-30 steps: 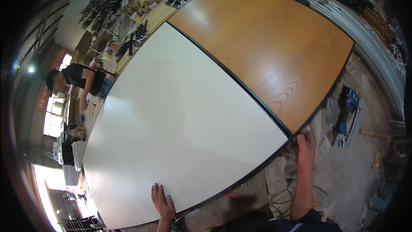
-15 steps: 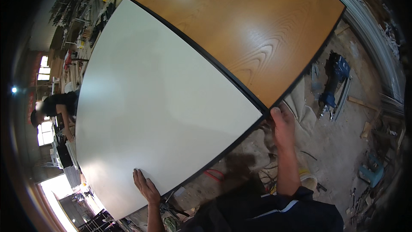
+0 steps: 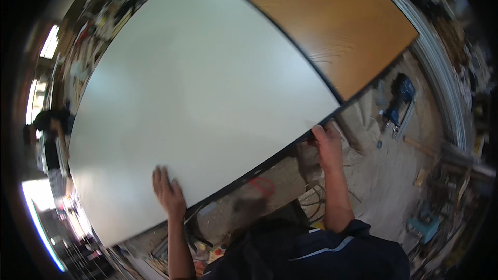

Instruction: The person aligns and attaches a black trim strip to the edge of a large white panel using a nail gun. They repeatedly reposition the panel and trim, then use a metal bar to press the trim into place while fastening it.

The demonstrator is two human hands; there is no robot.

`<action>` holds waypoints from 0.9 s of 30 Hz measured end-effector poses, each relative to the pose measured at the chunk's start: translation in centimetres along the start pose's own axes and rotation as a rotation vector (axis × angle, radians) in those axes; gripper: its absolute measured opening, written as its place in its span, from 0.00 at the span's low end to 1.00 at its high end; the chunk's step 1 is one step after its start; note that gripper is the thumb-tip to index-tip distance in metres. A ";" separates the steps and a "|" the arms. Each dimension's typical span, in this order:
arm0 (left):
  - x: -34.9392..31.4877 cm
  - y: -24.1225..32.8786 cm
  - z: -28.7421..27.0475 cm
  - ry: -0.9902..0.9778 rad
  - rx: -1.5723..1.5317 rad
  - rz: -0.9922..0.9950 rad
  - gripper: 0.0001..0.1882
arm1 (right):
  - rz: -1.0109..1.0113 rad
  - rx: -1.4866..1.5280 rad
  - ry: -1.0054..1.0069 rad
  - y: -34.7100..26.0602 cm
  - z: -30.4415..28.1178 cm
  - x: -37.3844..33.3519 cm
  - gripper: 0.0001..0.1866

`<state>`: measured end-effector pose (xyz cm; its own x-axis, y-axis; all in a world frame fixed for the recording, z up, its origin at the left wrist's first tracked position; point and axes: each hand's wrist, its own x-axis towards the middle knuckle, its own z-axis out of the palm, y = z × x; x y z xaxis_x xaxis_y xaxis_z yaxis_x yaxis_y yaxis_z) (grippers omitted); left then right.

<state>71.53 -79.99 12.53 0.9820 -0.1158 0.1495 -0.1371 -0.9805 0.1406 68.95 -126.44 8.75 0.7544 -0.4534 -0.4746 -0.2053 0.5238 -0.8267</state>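
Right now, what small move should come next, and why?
Probably slide the right hand slightly along the dark edge toward the seam: it touches that edge left of the seam, while the left hand rests on the white panel.

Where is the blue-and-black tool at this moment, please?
In the head view, the blue-and-black tool lies to the right of the right hand, on the floor between the wood-grain panel and the long grey bars.
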 end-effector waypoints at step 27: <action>-34.1 -16.5 -5.4 -0.159 -0.848 -0.255 0.11 | 0.032 -0.587 -0.363 20.5 10.1 -25.4 0.13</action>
<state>39.61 -59.02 10.41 0.9935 0.0070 -0.1135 0.0993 -0.5402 0.8357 51.84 -96.93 6.91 0.8824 -0.1210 -0.4548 -0.4571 0.0093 -0.8894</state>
